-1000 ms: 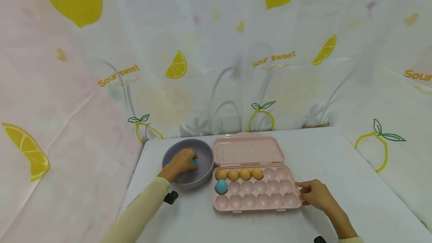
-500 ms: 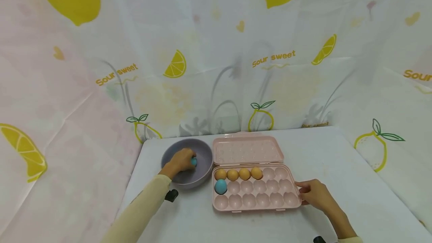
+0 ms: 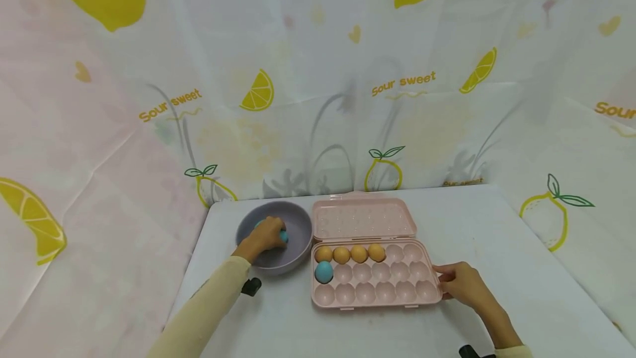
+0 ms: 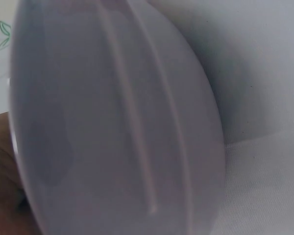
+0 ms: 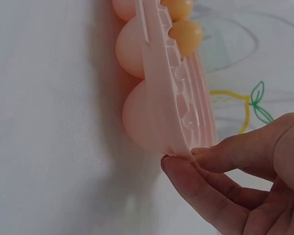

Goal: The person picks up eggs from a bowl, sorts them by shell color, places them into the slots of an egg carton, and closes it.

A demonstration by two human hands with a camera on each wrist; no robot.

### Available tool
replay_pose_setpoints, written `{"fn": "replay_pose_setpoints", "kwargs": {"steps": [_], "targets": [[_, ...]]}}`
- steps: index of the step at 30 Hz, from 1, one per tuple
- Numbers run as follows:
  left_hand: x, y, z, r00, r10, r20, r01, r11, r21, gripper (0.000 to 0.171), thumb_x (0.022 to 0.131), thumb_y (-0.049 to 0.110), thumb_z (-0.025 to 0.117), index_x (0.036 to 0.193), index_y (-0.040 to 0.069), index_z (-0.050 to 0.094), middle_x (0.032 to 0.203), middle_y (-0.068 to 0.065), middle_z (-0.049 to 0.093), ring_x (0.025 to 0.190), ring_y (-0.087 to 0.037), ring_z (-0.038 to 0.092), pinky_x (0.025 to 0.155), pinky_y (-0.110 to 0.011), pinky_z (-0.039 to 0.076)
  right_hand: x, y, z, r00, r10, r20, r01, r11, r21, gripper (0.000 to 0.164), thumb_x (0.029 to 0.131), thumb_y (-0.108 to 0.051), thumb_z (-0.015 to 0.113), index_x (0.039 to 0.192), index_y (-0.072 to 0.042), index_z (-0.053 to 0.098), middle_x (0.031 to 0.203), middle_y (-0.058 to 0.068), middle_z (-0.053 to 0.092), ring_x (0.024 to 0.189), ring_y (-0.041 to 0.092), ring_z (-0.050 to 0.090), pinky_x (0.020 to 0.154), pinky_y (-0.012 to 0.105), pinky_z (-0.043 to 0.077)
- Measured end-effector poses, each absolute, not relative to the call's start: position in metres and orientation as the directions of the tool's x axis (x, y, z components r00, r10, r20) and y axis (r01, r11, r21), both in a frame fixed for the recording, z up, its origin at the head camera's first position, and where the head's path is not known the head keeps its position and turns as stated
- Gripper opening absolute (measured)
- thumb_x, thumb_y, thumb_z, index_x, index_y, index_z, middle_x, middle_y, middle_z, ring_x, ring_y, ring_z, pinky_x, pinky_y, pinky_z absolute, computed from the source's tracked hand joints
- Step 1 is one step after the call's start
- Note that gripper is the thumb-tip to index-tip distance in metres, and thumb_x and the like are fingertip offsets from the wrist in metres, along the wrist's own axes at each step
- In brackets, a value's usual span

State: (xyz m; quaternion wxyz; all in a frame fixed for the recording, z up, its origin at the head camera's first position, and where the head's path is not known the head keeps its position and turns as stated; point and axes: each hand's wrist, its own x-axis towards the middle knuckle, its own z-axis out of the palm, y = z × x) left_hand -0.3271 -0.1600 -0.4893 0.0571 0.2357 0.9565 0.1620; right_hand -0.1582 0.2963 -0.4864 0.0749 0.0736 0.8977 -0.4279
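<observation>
My left hand (image 3: 268, 233) reaches into a grey-purple bowl (image 3: 301, 230), its fingers curled round a blue egg (image 3: 284, 236) that peeks out on the right. A second patch of blue (image 3: 258, 224) shows behind the knuckles. In the left wrist view the bowl's outer wall (image 4: 103, 122) hides most of that hand. My right hand (image 3: 463, 285) pinches the right end of a pink egg box (image 3: 406, 304) between thumb and fingers, as the right wrist view also shows. Several yellow eggs (image 3: 341, 255) fill part of the box's back row; one blue egg (image 3: 324, 272) sits at the left of the middle row.
The box's hinged lid (image 3: 365, 219) lies open towards the back. Bowl and box stand side by side on a white-covered table (image 3: 387, 336). A lemon-printed cloth (image 3: 308, 126) hangs behind the table's back edge.
The left hand has shifted slightly inside the bowl, and a patch of blue has come into view behind its knuckles. The right hand keeps its grip on the box's end.
</observation>
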Motion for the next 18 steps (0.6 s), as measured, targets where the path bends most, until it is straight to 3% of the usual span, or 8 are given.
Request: {"fn": "replay_pose_setpoints", "kwargs": {"steps": [14, 18], "targets": [[-0.324, -0.162, -0.483, -0.890, 0.454, -0.052, 0.400, 0.828, 0.393, 0.024, 0.065, 0.018, 0.091, 0.071, 0.012, 0.068, 0.065, 0.004, 0.057, 0.059, -0.014, 0.049, 0.055, -0.030, 0.042, -0.158, 0.297, -0.487, -0.976, 0.067, -0.209, 0.205, 0.613, -0.763, 0.045, 0.075, 0.009, 0.068, 0.118, 0.015, 0.061, 0.076, 0.008, 0.063, 0.062, 0.021, 0.066, 0.056, 0.030, 0.056], [-0.324, -0.162, -0.478, -0.891, 0.451, -0.051, 0.399, 0.832, 0.386, 0.023, 0.067, 0.022, 0.090, 0.079, 0.011, 0.073, 0.072, 0.004, 0.063, 0.066, -0.014, 0.055, 0.062, -0.033, 0.048, -0.159, 0.297, -0.487, -0.977, 0.063, -0.205, 0.200, 0.608, -0.768, 0.045, 0.075, 0.009, 0.068, 0.119, 0.015, 0.061, 0.077, 0.008, 0.063, 0.063, 0.022, 0.066, 0.056, 0.030, 0.056]]}}
